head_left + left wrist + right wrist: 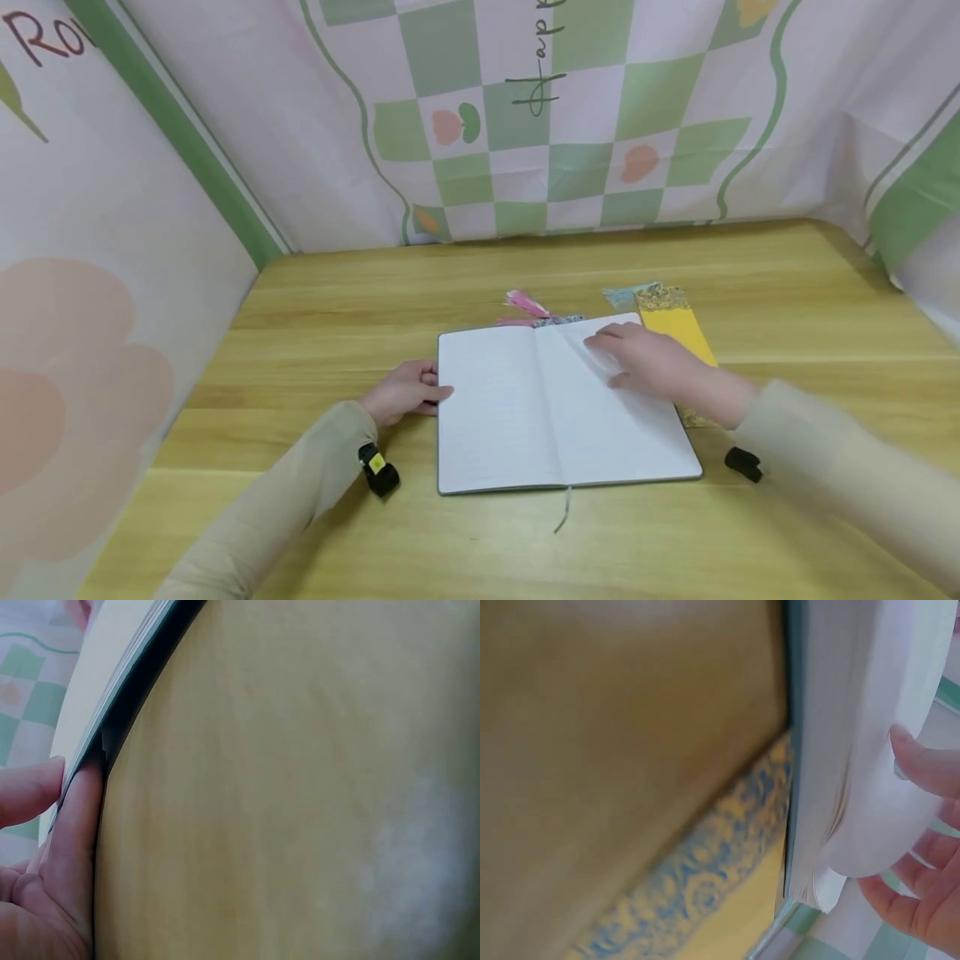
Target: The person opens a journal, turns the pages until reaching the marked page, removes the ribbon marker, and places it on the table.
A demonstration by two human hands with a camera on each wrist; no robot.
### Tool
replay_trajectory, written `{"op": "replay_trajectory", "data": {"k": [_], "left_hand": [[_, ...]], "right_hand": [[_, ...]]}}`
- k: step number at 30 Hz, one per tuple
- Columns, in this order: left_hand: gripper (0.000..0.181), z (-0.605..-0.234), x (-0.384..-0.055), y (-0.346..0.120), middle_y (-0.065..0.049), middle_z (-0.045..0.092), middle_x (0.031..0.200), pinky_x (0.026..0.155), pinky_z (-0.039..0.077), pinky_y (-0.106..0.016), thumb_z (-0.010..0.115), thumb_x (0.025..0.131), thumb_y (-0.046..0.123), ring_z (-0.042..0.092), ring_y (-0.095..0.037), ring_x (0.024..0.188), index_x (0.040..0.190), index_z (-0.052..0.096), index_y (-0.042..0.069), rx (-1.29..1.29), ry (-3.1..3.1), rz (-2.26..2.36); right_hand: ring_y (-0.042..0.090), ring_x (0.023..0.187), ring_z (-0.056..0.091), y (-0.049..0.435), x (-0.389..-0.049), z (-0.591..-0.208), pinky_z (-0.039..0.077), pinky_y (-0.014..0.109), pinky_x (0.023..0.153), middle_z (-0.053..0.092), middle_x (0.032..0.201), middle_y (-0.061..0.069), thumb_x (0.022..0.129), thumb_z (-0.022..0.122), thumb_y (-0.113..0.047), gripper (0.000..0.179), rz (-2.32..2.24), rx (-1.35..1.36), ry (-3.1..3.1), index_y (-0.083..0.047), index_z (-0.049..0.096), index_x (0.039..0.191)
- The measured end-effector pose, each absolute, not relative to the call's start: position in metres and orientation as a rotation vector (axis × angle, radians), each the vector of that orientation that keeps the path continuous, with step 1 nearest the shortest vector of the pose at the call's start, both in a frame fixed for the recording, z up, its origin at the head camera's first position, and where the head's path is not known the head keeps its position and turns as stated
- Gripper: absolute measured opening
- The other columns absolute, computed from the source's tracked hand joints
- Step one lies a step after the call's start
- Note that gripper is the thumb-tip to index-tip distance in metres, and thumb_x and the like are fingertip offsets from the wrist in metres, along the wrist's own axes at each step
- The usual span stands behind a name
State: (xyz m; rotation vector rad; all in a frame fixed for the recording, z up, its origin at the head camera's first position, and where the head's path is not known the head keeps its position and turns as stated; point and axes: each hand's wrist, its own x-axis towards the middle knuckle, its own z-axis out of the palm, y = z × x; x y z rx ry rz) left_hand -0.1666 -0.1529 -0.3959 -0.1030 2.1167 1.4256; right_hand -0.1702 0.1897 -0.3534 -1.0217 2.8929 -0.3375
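An open notebook (495,417) with white pages lies on the table, a thin ribbon (564,510) hanging from its lower edge. At its left edge, my left hand (403,392) grips the cover and pages, thumb on top and fingers underneath; the left wrist view shows a finger (77,817) under the cover. My right hand (651,360) is over the upper right page. In the right wrist view, that hand (922,855) pinches a curled, lifted page (881,817), thumb on one side and fingers at its edge.
A yellow bookmark (678,329) with an ornate end and a pale blue tassel (621,296) lies partly under the notebook's right side. Behind the notebook are a pink tassel (527,303) and a patterned strip (558,320). Printed cloth (517,175) hangs at the table's back.
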Motion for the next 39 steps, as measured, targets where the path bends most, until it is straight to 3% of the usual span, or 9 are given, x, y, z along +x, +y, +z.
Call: {"op": "replay_trajectory", "data": {"k": [8, 13, 16, 20, 22, 27, 29, 32, 39], "left_hand": [[0.014, -0.392, -0.165, -0.151, -0.002, 0.052, 0.081, 0.068, 0.054, -0.023, 0.059, 0.093, 0.007, 0.053, -0.012, 0.075, 0.102, 0.050, 0.002, -0.120, 2.115, 1.433], [0.014, -0.393, -0.165, -0.152, -0.002, 0.053, 0.081, 0.067, 0.054, -0.023, 0.059, 0.093, 0.007, 0.054, -0.012, 0.074, 0.103, 0.050, 0.002, -0.118, 2.113, 1.441], [0.016, -0.393, -0.165, -0.152, -0.003, 0.055, 0.083, 0.068, 0.055, -0.023, 0.059, 0.093, 0.007, 0.055, -0.011, 0.075, 0.105, 0.051, 0.001, -0.118, 2.106, 1.450], [0.018, -0.394, -0.165, -0.152, -0.004, 0.058, 0.086, 0.069, 0.055, -0.024, 0.059, 0.093, 0.006, 0.056, -0.011, 0.075, 0.108, 0.051, 0.001, -0.123, 2.103, 1.451], [0.019, -0.395, -0.165, -0.152, -0.005, 0.060, 0.089, 0.070, 0.055, -0.025, 0.059, 0.093, 0.007, 0.056, -0.012, 0.076, 0.110, 0.052, 0.000, -0.124, 2.105, 1.449], [0.024, -0.395, -0.166, -0.152, -0.009, 0.064, 0.097, 0.073, 0.056, -0.027, 0.060, 0.093, 0.007, 0.058, -0.013, 0.079, 0.114, 0.053, 0.000, -0.115, 2.101, 1.439], [0.025, -0.395, -0.166, -0.152, -0.009, 0.064, 0.098, 0.073, 0.056, -0.027, 0.060, 0.092, 0.007, 0.059, -0.013, 0.079, 0.115, 0.053, 0.000, -0.117, 2.097, 1.439], [0.024, -0.396, -0.167, -0.152, -0.008, 0.064, 0.096, 0.072, 0.056, -0.026, 0.060, 0.093, 0.007, 0.058, -0.012, 0.078, 0.115, 0.053, 0.000, -0.112, 2.099, 1.444], [0.023, -0.397, -0.167, -0.154, -0.007, 0.062, 0.091, 0.071, 0.055, -0.025, 0.057, 0.093, 0.004, 0.058, -0.012, 0.078, 0.115, 0.053, -0.001, -0.101, 2.084, 1.465]], "right_hand": [[0.034, 0.109, 0.057, 0.194, -0.155, -0.354, 0.049, 0.047, 0.091, 0.061, 0.117, 0.017, 0.077, 0.075, -0.002, 0.046, -0.542, -1.125, 2.792, 0.003, 0.060, 0.119], [0.030, 0.107, 0.057, 0.196, -0.149, -0.340, 0.053, 0.041, 0.082, 0.059, 0.123, 0.014, 0.084, 0.070, -0.010, 0.043, -0.796, -0.944, 2.642, -0.003, 0.059, 0.124], [0.030, 0.110, 0.056, 0.197, -0.146, -0.332, 0.052, 0.040, 0.085, 0.056, 0.130, 0.013, 0.088, 0.067, -0.019, 0.044, -0.953, -0.792, 2.543, -0.007, 0.056, 0.129], [0.032, 0.117, 0.052, 0.197, -0.145, -0.325, 0.047, 0.042, 0.091, 0.047, 0.139, 0.014, 0.093, 0.060, -0.024, 0.046, -1.180, -0.630, 2.389, -0.008, 0.050, 0.135], [0.031, 0.121, 0.047, 0.196, -0.144, -0.322, 0.043, 0.051, 0.095, 0.039, 0.145, 0.015, 0.096, 0.056, -0.024, 0.047, -1.305, -0.559, 2.269, -0.009, 0.046, 0.139], [0.036, 0.126, 0.037, 0.186, -0.141, -0.322, 0.043, 0.056, 0.095, 0.022, 0.151, 0.020, 0.101, 0.042, -0.024, 0.050, -1.511, -0.526, 1.940, -0.008, 0.029, 0.147], [0.040, 0.128, 0.036, 0.180, -0.139, -0.324, 0.045, 0.052, 0.096, 0.022, 0.151, 0.023, 0.102, 0.038, -0.024, 0.052, -1.470, -0.575, 1.915, -0.007, 0.024, 0.148], [0.043, 0.132, 0.034, 0.169, -0.136, -0.328, 0.038, 0.054, 0.103, 0.027, 0.150, 0.022, 0.102, 0.038, -0.029, 0.054, -1.284, -0.684, 2.027, -0.009, 0.023, 0.150], [0.037, 0.139, 0.028, 0.144, -0.129, -0.339, 0.024, 0.057, 0.111, 0.035, 0.150, 0.012, 0.099, 0.044, -0.044, 0.056, -0.812, -0.870, 2.285, -0.013, 0.037, 0.145]]}}
